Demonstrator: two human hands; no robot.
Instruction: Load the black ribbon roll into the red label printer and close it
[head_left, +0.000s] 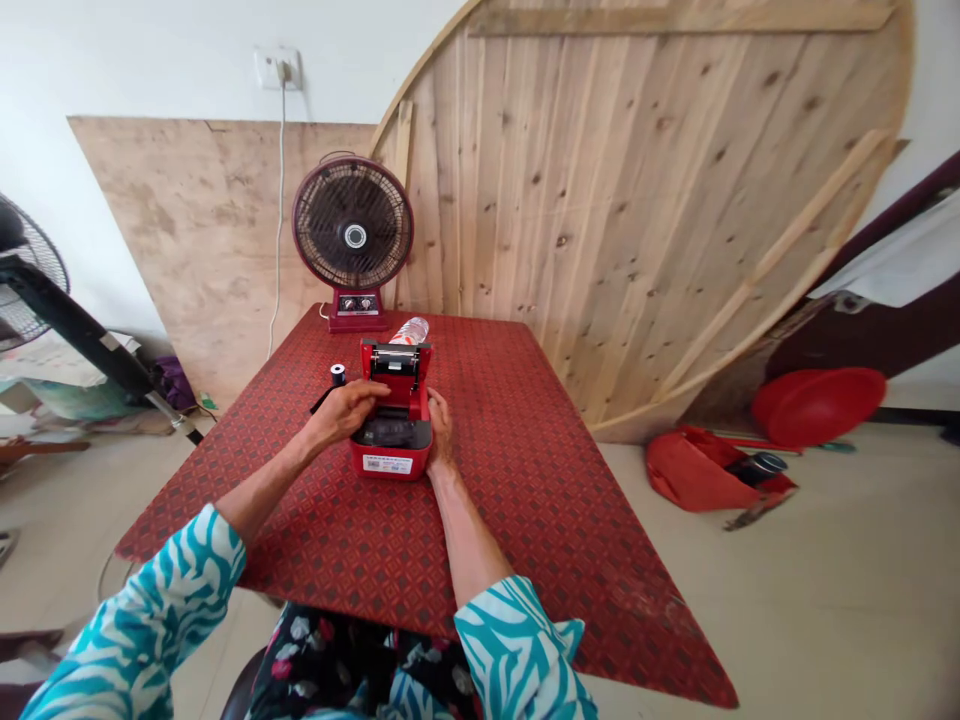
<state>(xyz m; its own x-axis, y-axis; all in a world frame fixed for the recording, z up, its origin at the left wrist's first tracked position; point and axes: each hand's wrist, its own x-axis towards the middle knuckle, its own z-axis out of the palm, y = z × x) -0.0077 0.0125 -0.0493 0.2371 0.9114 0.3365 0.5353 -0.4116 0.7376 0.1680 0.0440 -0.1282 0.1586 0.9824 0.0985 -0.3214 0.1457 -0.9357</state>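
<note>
A small red and black printer (392,466), seemingly for labels or receipts, stands on the table with its lid (396,362) raised. A white label is on its front face. My left hand (346,410) reaches over its left edge, fingers stretched towards the inside of the lid; no held thing shows in them. Along the right side of the printer my right hand (441,428) is wrapped, gripping it. A small black and white roll (337,375) stands just beyond my left hand. Behind the lid lies a clear plastic bottle or wrapped roll (411,330), partly hidden.
The table (510,460) has a red patterned cover. At its far left corner stands a maroon fan (354,240); its cord runs up to a wall socket (277,69). A wooden round panel (600,200) leans behind. Red bag (686,470) and basin (819,405) are at right.
</note>
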